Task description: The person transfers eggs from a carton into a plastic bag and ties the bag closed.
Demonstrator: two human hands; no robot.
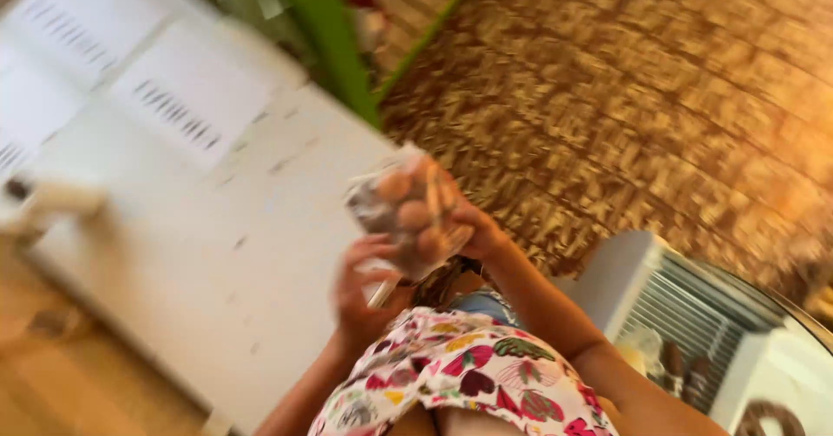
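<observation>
A clear plastic bag (408, 215) of round brown pieces is gripped by the fingers of the right hand (468, 228); the left hand (360, 293) is curled just below the bag. Left of the bag a white counter (217, 254) is seen, blurred

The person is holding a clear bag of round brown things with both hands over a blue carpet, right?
Not quite. The head view shows both hands, left and right, on the clear bag of round brown things, but the floor covering behind it is a woven straw-coloured mat, not a blue carpet.
</observation>
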